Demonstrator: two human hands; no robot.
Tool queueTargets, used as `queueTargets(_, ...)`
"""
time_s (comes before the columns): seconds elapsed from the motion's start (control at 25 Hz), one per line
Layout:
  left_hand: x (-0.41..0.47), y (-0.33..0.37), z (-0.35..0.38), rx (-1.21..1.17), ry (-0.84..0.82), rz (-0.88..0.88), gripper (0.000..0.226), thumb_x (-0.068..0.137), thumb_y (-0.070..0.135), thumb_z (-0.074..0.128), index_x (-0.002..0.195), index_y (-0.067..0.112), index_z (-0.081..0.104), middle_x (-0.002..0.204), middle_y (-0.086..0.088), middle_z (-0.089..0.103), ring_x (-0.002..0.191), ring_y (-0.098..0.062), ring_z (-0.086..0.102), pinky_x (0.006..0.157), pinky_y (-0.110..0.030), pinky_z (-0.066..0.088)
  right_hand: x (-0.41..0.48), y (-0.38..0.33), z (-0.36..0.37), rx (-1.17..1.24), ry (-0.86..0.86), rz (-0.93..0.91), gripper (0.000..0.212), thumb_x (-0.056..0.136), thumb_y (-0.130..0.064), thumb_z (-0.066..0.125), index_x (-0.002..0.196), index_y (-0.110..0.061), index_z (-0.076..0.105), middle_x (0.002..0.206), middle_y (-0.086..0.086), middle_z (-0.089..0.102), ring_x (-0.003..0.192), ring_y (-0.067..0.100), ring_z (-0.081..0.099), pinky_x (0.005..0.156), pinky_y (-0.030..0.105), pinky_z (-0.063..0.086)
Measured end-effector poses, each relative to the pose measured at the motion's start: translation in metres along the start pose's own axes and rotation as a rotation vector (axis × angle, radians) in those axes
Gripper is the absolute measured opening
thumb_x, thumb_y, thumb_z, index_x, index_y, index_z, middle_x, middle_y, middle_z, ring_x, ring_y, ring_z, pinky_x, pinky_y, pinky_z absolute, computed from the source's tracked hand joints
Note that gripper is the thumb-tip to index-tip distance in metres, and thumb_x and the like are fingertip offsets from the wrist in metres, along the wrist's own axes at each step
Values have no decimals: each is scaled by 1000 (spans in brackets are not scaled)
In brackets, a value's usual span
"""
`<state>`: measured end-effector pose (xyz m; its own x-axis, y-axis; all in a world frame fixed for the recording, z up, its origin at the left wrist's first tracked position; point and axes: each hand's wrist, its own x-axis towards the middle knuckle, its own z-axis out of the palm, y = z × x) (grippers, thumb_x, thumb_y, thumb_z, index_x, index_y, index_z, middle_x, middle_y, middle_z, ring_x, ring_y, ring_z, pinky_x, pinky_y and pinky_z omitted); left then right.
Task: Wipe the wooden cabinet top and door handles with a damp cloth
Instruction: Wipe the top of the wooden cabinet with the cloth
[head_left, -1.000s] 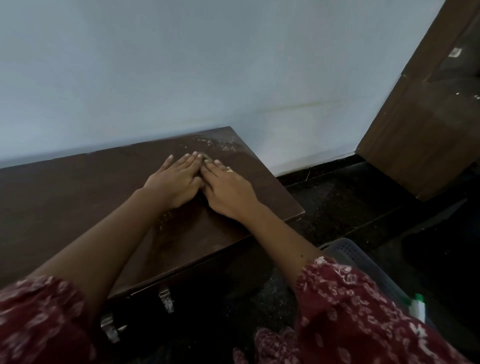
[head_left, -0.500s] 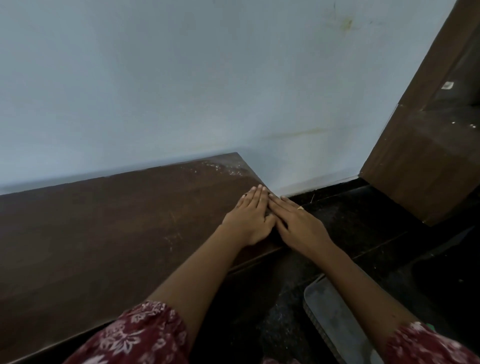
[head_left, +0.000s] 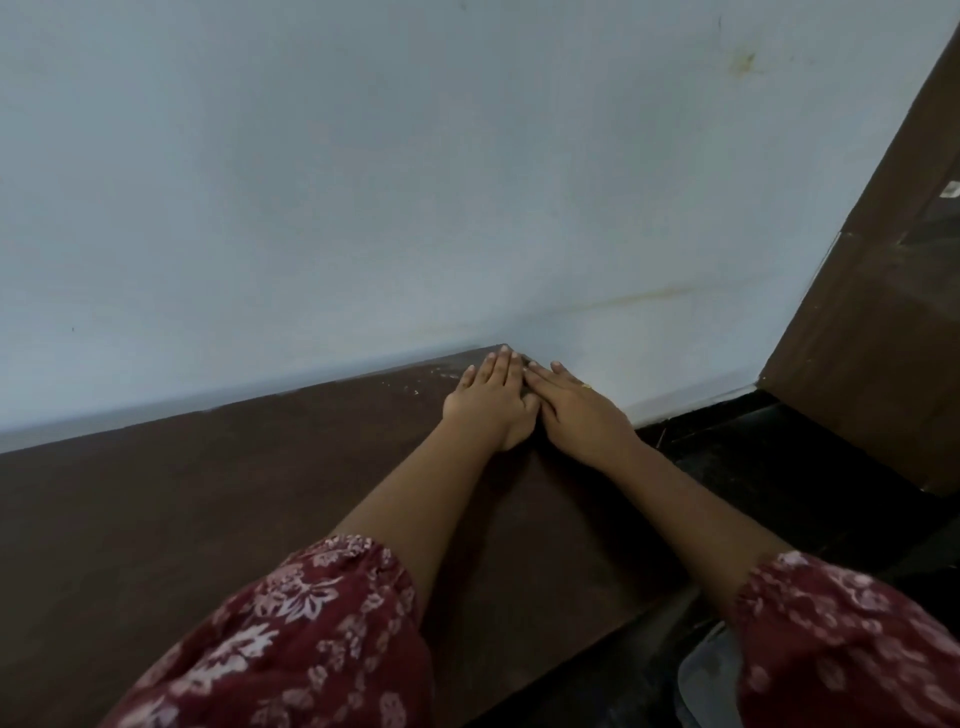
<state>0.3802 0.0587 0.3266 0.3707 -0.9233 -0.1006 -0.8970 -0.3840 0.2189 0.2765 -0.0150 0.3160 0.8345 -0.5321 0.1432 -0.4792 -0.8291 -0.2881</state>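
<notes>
Left hand (head_left: 491, 402) and right hand (head_left: 576, 410) both flat, fingers straight and close together, the two touching side by side. Palms pressed on cabinet top (head_left: 260, 493) at far right corner, fingertips near wall (head_left: 363, 182). Ring (head_left: 587, 386) on right hand. Cloth under palms: cannot tell. Right hand at top's right edge; dark floor (head_left: 753, 467) beyond, brown door (head_left: 883, 338) well apart. Top runs long leftward along wall
</notes>
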Motion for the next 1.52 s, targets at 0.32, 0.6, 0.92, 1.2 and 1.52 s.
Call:
queueTargets(0.32, 35, -78, -18, 8, 43, -123, 58, 99, 34, 15, 151, 12, 4, 161, -4, 1, 149, -17, -1, 121, -40, 0, 83, -41, 19, -33, -54, -98, 46, 100, -22, 28, 146, -21, 27, 156, -1, 26, 143, 18, 24, 113, 34, 24)
queueTargets(0.6, -38, -146, -31, 20, 3, -232, 53, 101, 29, 14, 151, 14, 2, 161, -2, 0, 149, -14, -2, 120, -40, 0, 76, -119, 53, -20, -20, -301, 49, 99, -26, 32, 145, -11, 27, 155, 8, 28, 143, 22, 24, 115, 34, 21)
queueTargets(0.92, 5, -88, -26, -3, -18, -203, 57, 99, 34, 13, 151, 19, -5, 160, 2, -11, 148, -12, -7, 121, -40, -3, 83, -49, 33, -104, -36, -239, 49, 101, -26, 24, 147, -10, 22, 157, 7, 23, 144, 19, 21, 116, 30, 13)
queueTargets(1.2, 43, -43, -20, -30, -35, -179, 56, 99, 30, 11, 150, 21, -8, 159, 5, -14, 148, -14, -11, 121, -41, -6, 81, -9, 23, -132, -15, -65, 52, 99, -25, 28, 147, -10, 19, 156, 10, 24, 143, 23, 24, 117, 36, 23)
queueTargets(1.52, 2, -7, -12, 17, -63, -44, 56, 99, 29, 13, 150, 22, -8, 159, 4, -15, 148, -13, -12, 120, -39, -8, 14, -14, 15, -154, 50, 57, 55, 95, -23, 34, 145, -5, 20, 153, 14, 28, 142, 25, 27, 116, 34, 25)
